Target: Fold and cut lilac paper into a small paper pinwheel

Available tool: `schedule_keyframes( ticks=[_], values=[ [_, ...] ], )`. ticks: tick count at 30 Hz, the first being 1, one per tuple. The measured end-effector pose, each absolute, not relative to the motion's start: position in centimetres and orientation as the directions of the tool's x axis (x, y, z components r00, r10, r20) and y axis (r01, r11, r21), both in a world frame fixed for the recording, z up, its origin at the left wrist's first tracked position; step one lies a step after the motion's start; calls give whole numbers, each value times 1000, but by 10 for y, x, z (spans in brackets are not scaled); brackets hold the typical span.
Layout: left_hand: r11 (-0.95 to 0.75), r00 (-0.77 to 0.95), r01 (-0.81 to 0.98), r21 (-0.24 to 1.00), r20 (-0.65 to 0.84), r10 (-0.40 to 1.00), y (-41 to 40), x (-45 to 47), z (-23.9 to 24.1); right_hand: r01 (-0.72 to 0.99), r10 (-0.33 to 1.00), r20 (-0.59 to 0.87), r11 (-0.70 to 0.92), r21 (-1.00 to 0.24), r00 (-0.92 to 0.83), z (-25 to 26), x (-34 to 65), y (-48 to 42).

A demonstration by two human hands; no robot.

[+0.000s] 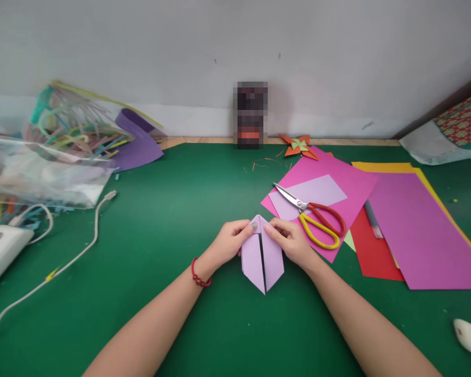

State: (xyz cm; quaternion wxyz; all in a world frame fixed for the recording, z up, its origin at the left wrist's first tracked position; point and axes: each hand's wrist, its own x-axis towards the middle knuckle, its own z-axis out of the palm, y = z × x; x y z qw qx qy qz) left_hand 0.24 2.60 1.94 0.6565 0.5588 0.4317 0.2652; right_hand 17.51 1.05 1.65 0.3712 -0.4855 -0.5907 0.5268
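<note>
A: Where is the folded lilac paper [273, 262]?
B: Just above the near middle of the green surface [172, 330], between the two hands, with a pointed end toward the person and a dark slit running down its middle.

A: How is it gripped?
B: The left hand [231, 243] pinches the far end on one side, thumb on top. The right hand [292, 242] pinches the same end on the other side, its thumb also on top. The thumbs lie close together.

A: Anything on the wrists?
B: A red beaded bracelet [199, 280] on the left one.

A: And near the right hand?
B: Scissors [301, 205] with one red and one yellow handle. They lie across a smaller lilac piece [325, 189] and a pink sheet [349, 173]. Farther right, a purple sheet [435, 230] partly covers a red one [369, 256].

A: Beyond them?
B: An orange paper pinwheel [292, 148] with a green centre, near the wall. The dark upright object [251, 118] beside it is pixelated; it may be a box, but I can't be sure.
</note>
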Motion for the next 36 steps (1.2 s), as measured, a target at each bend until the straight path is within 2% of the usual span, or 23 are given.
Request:
schedule_keyframes(
  ticks=[5, 9, 14, 22, 24, 26, 30, 33, 36],
  values=[
    [145, 510, 170, 975, -213, 833, 24, 0, 17, 244, 964, -31, 36, -969, -264, 17, 175, 5],
    [153, 509, 163, 975, -216, 833, 26, -1, 17, 227, 960, -68, -4, -974, -273, 16, 175, 6],
    [185, 578, 72, 980, -192, 793, 30, 0, 20, 111, 956, -179, -157, -981, -232, 15, 178, 12],
    [235, 413, 3, 972, -215, 885, 32, 4, 16, -184, 975, -183, -204, -961, -126, 14, 179, 16],
    [231, 444, 8, 973, -210, 871, 31, 3, 15, -143, 971, -187, -208, -968, -148, 16, 180, 15],
    [232, 485, 13, 973, -209, 849, 31, 2, 14, -27, 961, -201, -210, -977, -192, 18, 180, 14],
    [249, 506, -14, 969, -207, 837, 32, -2, 14, 152, 956, -160, -125, -980, -244, 17, 180, 13],
    [271, 469, -20, 962, -231, 853, 32, -2, 16, 165, 964, -131, -94, -982, -229, 15, 178, 14],
    [290, 407, -95, 952, -229, 884, 32, 0, 15, 73, 953, -191, -179, -981, -235, 14, 177, 15]
  ],
)
